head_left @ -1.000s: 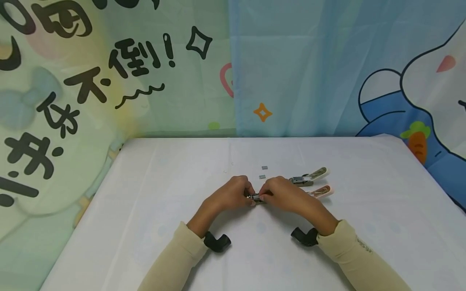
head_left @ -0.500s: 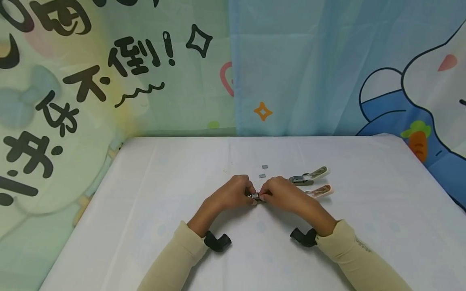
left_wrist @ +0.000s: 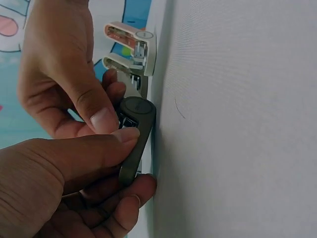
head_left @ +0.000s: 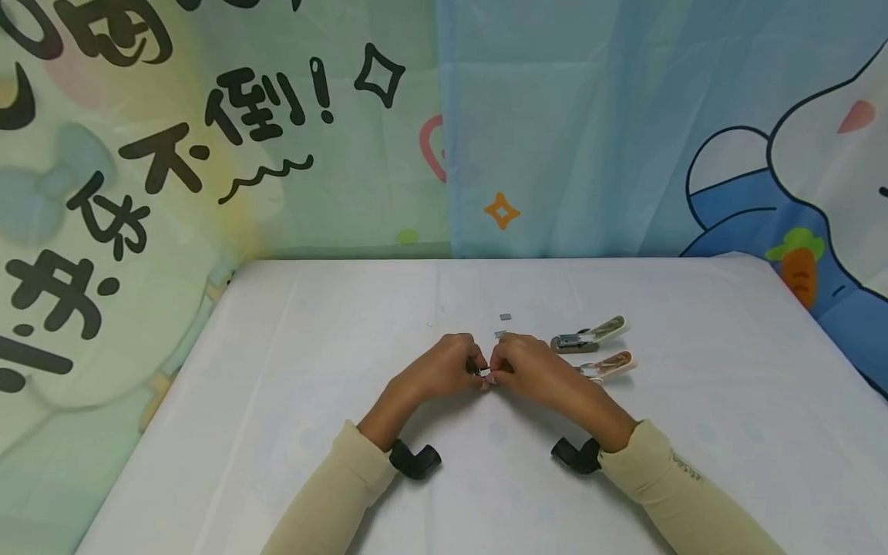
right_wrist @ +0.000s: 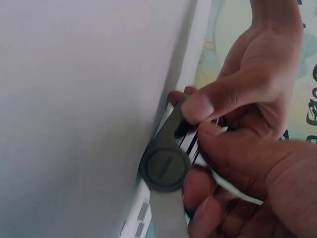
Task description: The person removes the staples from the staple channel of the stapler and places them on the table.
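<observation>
A small dark grey-green stapler (left_wrist: 133, 144), unfolded at its round pivot, is between both hands above the white table. My left hand (head_left: 451, 366) grips it, the left thumb (right_wrist: 200, 106) across its dark arm. From the other side my right hand (head_left: 534, 370) has thumb and fingers at the pivot end and inner metal tray. Whether a staple strip is between the right fingertips is hidden. A paler arm (right_wrist: 169, 213) of the stapler extends toward the right wrist. Right of the hands lie a white stapler (head_left: 590, 337) and a pink stapler (head_left: 610, 365), both unfolded.
Behind the hands, two small grey strips, apparently staples, lie on the white tablecloth (head_left: 333, 324): a far strip (head_left: 505, 317) and a near strip (head_left: 500, 334), partly covered by the right hand. A printed curtain (head_left: 569, 139) stands behind the table.
My right hand has shifted slightly left, closer to the left hand, covering more of the stapler's metal and part of the near strip. More of the pink stapler shows. The left hand stays put.
</observation>
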### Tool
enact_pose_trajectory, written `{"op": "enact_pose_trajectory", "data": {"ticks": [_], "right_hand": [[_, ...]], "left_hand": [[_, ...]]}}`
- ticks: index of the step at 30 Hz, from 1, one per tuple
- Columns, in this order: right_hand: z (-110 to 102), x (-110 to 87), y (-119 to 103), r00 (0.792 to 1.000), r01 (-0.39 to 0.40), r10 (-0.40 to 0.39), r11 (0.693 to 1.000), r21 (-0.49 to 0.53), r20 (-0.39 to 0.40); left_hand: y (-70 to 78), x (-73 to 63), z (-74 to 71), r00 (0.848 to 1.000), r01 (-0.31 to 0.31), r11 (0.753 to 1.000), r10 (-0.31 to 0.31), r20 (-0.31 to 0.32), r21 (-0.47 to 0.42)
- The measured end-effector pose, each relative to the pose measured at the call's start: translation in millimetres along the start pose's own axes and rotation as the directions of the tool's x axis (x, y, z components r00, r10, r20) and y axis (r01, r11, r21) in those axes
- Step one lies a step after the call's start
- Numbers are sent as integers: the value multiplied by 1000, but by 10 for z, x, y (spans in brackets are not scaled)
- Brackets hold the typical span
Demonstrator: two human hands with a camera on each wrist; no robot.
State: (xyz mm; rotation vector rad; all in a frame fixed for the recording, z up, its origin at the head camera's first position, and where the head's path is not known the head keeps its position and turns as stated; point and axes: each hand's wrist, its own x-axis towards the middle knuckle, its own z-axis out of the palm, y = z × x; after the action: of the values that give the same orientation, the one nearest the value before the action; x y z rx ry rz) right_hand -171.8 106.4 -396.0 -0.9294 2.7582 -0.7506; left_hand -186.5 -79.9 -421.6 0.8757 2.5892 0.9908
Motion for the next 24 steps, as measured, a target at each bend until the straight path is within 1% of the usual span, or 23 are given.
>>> {"op": "enact_pose_trajectory", "data": {"ticks": [3, 5, 7, 9, 12, 15, 20, 24], "right_hand": [[3, -5, 26, 992, 121, -122, 992, -18, -33], [2, 0, 45, 979, 201, -201, 980, -16, -46], [-5, 10, 69, 960, 272, -273, 962, -17, -56], [-18, 17, 93, 948, 312, -312, 950, -11, -63], [-50, 10, 137, 943, 326, -323, 945, 34, -74], [-83, -3, 177, 942, 330, -321, 940, 85, -102], [-168, -41, 241, 946, 294, -269, 947, 129, -182], [-270, -87, 304, 949, 250, -214, 958, 141, -230]], "left_hand": [[-8, -2, -3, 1000, 11, 1000, -10, 8, -9], [-13, -4, -6, 1000, 20, 1000, -20, 12, -15], [-14, -6, -11, 999, 31, 999, -31, 15, -23], [-15, -8, -17, 999, 40, 999, -39, 20, -37], [-14, -1, -25, 998, 49, 997, -47, 37, -54], [-45, 4, -40, 995, 69, 996, -64, 70, -64], [-71, -8, -93, 987, 99, 992, -88, 133, -80], [-45, -19, -138, 982, 100, 992, -86, 170, -75]]}}
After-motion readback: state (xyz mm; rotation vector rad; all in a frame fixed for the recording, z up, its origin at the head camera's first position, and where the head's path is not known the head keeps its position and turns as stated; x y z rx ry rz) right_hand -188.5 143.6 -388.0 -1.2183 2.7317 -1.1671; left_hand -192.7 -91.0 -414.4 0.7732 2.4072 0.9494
